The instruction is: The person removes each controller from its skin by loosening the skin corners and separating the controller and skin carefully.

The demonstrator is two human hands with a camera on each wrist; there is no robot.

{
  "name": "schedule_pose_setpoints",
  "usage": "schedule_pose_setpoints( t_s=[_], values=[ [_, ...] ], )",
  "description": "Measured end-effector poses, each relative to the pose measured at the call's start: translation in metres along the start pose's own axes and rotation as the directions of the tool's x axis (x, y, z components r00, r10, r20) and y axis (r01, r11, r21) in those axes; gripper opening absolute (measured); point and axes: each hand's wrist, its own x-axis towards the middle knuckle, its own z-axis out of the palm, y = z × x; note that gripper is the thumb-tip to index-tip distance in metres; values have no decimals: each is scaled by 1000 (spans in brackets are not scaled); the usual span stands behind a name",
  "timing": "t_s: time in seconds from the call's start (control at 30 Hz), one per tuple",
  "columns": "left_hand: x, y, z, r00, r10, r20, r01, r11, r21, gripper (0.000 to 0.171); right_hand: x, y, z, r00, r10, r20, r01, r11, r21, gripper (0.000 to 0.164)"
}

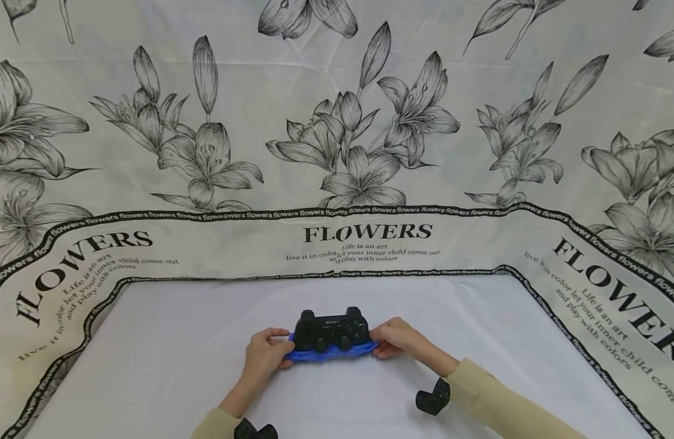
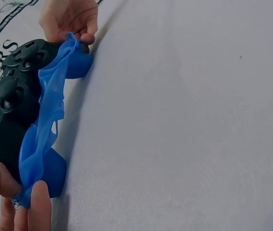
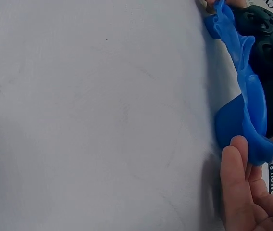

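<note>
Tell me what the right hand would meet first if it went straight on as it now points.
Beyond the blue cover it pinches, the right hand would probably meet the black game controller first, though the gap is hard to judge.

Controller (image 1: 331, 329) partly inside cover (image 2: 52, 96)

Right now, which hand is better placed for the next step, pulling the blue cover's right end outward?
The right hand, probably: it pinches that end of the blue cover, beside the controller, while the left hand grips the opposite end.
</note>
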Motion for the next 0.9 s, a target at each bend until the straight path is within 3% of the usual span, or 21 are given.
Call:
schedule_pose_setpoints(
  t_s=[0.53,0.73,0.9],
  values=[
    [-1,-1,-1,999,20,-32,-14,985,174,34,-1,7,1,999,-28,-44,24,994,-102,17],
    [-1,-1,-1,999,31,-23,-26,979,203,34,0,9,-3,996,-90,-14,86,980,-180,19],
    [2,0,-4,1000,15,19,-18,982,190,36,4,8,-7,994,-102,33,106,978,-181,17]
  ],
)
